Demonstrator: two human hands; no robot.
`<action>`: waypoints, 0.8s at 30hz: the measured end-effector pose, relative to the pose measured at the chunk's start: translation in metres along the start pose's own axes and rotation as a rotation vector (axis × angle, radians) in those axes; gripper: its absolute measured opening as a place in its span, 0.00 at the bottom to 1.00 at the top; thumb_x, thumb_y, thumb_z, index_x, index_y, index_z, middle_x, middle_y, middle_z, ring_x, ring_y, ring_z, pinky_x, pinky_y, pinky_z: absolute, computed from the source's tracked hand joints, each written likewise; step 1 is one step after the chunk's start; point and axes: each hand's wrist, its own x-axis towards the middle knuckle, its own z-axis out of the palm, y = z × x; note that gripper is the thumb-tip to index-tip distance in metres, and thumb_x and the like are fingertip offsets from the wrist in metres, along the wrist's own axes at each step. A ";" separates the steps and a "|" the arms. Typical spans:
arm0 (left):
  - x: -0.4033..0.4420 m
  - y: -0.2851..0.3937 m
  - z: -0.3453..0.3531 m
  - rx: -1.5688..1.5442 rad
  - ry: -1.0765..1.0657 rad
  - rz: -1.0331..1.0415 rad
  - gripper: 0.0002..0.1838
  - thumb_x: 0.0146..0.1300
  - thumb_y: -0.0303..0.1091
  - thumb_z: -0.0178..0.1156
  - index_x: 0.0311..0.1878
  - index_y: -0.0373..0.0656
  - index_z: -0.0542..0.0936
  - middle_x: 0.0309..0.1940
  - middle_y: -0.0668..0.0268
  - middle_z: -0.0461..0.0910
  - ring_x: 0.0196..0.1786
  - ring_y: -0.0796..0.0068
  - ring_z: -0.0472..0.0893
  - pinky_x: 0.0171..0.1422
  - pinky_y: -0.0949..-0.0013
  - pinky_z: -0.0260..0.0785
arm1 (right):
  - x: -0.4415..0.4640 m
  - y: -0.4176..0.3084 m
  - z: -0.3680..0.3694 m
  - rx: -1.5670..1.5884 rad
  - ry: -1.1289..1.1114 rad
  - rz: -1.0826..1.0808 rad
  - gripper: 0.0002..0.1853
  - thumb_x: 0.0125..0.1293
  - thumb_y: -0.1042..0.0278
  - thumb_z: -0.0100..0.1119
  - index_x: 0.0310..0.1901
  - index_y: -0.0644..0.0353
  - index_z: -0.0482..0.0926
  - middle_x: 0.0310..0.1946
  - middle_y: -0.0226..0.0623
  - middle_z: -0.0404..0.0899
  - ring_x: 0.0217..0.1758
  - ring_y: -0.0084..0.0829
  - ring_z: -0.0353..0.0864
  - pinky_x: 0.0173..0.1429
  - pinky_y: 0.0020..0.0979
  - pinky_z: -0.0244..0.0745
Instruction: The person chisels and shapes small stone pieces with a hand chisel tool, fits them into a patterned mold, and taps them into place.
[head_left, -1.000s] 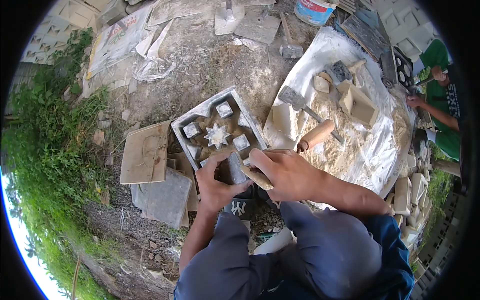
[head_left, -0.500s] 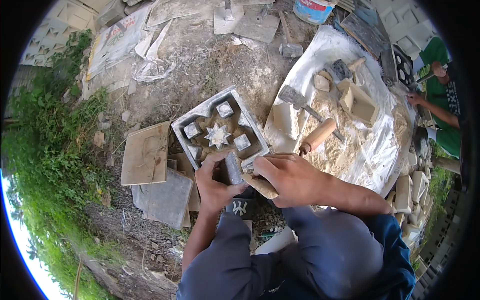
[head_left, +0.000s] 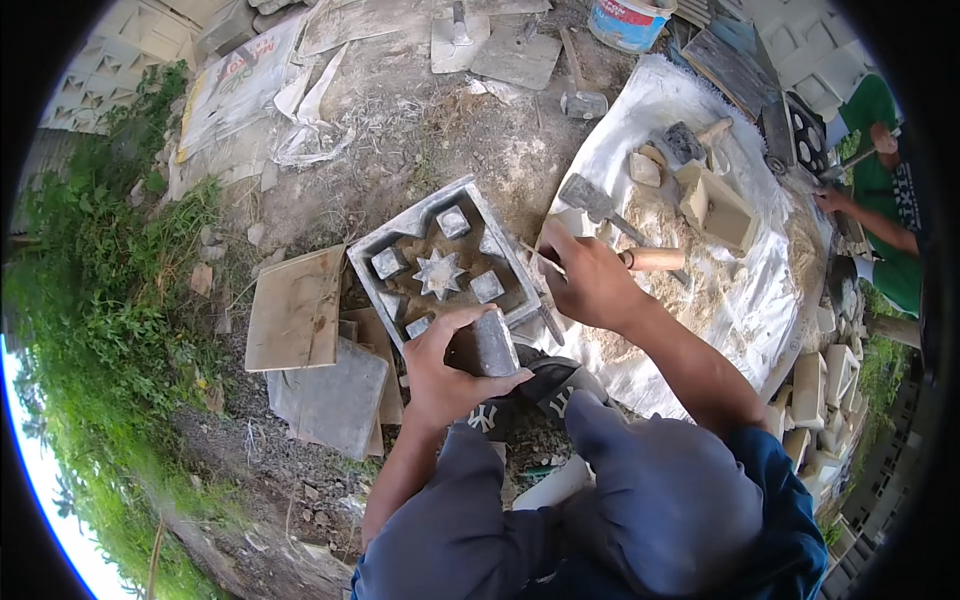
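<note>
My left hand is wrapped round a grey block just below the near edge of a square metal mould. Inside the mould are several small blocks and a star-shaped piece at the centre. To the right of the mould, my right hand is closed round a thin flat tool, seen nearly edge-on. A wooden handle shows just beyond that hand, over the sandy white sheet.
A hammer and a hollow cast block lie on the white sheet. Flat boards are stacked left of the mould. A blue bucket stands at the top. At the far right another person works.
My right hand has moved up and right, away from the grey block, with the flat tool turned edge-on. My left hand has shifted slightly right and down with the block.
</note>
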 end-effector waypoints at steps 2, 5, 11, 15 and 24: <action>-0.005 -0.004 -0.006 0.002 0.044 -0.039 0.44 0.41 0.38 0.89 0.60 0.32 0.77 0.48 0.56 0.85 0.50 0.69 0.86 0.57 0.64 0.79 | -0.003 0.020 -0.004 -0.141 0.033 0.107 0.18 0.63 0.78 0.58 0.54 0.63 0.68 0.35 0.59 0.84 0.42 0.64 0.84 0.48 0.57 0.79; -0.008 -0.008 -0.012 -0.351 0.191 -0.129 0.42 0.51 0.47 0.85 0.61 0.33 0.75 0.47 0.54 0.84 0.46 0.68 0.85 0.50 0.64 0.81 | -0.007 0.073 -0.005 -0.299 -0.005 0.229 0.20 0.65 0.80 0.52 0.59 0.65 0.68 0.45 0.62 0.83 0.47 0.66 0.83 0.50 0.58 0.79; -0.001 -0.003 -0.015 -0.474 0.200 0.018 0.43 0.52 0.50 0.84 0.62 0.33 0.73 0.47 0.48 0.84 0.48 0.59 0.86 0.50 0.57 0.84 | -0.026 0.113 -0.008 -0.538 -0.069 0.345 0.16 0.70 0.72 0.54 0.58 0.62 0.73 0.51 0.52 0.83 0.58 0.55 0.83 0.61 0.55 0.78; 0.002 -0.001 -0.013 -0.462 0.175 0.042 0.43 0.52 0.49 0.84 0.62 0.34 0.72 0.50 0.47 0.84 0.54 0.53 0.86 0.54 0.54 0.84 | -0.029 0.094 -0.001 -0.327 -0.075 0.289 0.10 0.70 0.68 0.59 0.49 0.63 0.78 0.50 0.50 0.83 0.56 0.54 0.83 0.61 0.50 0.79; 0.008 -0.005 0.002 -0.622 0.254 -0.039 0.43 0.54 0.45 0.82 0.65 0.36 0.68 0.56 0.49 0.79 0.66 0.44 0.80 0.64 0.40 0.80 | -0.044 0.040 0.043 0.570 -0.511 -0.013 0.20 0.78 0.56 0.61 0.65 0.55 0.80 0.57 0.39 0.84 0.62 0.35 0.82 0.69 0.37 0.74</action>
